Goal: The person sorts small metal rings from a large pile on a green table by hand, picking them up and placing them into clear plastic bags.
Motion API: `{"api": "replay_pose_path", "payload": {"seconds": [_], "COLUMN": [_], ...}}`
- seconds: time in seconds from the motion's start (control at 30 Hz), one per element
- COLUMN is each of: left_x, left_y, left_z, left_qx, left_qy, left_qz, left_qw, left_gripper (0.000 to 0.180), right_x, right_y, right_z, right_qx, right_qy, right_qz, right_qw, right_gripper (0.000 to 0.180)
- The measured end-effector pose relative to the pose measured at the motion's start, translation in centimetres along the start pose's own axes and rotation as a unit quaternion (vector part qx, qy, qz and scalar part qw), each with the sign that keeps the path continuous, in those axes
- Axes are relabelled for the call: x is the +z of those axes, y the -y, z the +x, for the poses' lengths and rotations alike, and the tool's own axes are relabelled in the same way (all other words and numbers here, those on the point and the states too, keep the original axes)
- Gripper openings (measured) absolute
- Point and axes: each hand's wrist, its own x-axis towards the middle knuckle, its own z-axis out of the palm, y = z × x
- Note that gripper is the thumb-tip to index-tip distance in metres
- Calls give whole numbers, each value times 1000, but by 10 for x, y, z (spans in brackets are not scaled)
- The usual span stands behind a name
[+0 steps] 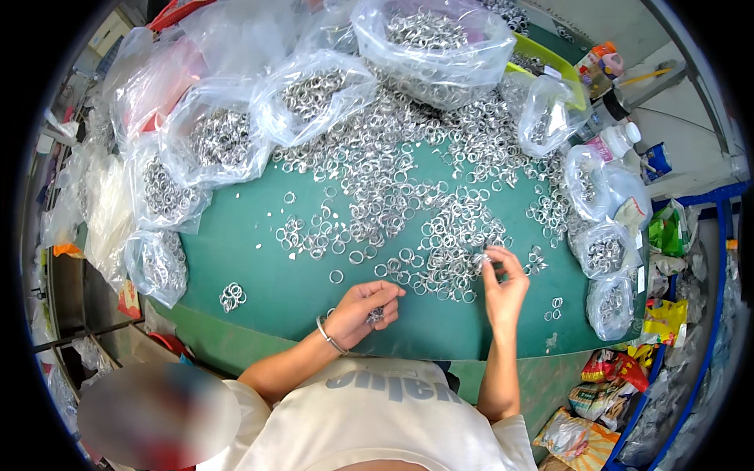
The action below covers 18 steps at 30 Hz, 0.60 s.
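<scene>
My left hand (360, 312) is curled near the front edge of the green table (251, 235), closed around several small silver rings (375, 315) that show between its fingers. A metal bangle is on that wrist. My right hand (505, 284) pinches one or more silver rings (481, 260) between thumb and fingertips, at the right side of a loose ring pile (448, 239); the fingers partly hide how many. The pile spreads back from both hands into a larger heap (345, 149). A single ring (336, 276) lies just beyond my left hand.
Plastic bags of rings line the table's back and sides, including a large bag (436, 59), a left bag (155, 267) and a right bag (609, 306). Small ring clusters lie at left (232, 297) and right (554, 308). A white-capped bottle (616, 141) stands at right.
</scene>
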Motion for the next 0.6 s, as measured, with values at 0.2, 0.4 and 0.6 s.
{"api": "replay_pose_path", "payload": {"seconds": [0.2,0.4,0.6], "left_x": [0,11,34], "left_y": [1,-5,-13], "left_z": [5,6,22], "left_qx": [8,28,191], "left_qy": [11,15,-30], "left_qz": [4,24,322], "left_qw": [1000,999,927], "left_gripper": [17,16,20], "right_x": [10,13,26], "right_y": [20,10,21], "right_z": [0,-1,-7], "right_qx": [-38,16,102], "right_qy": [-28,29,28], "right_qz": [-49,-96,145], "right_qw": [998,995,984], "right_gripper": [15,12,13]}}
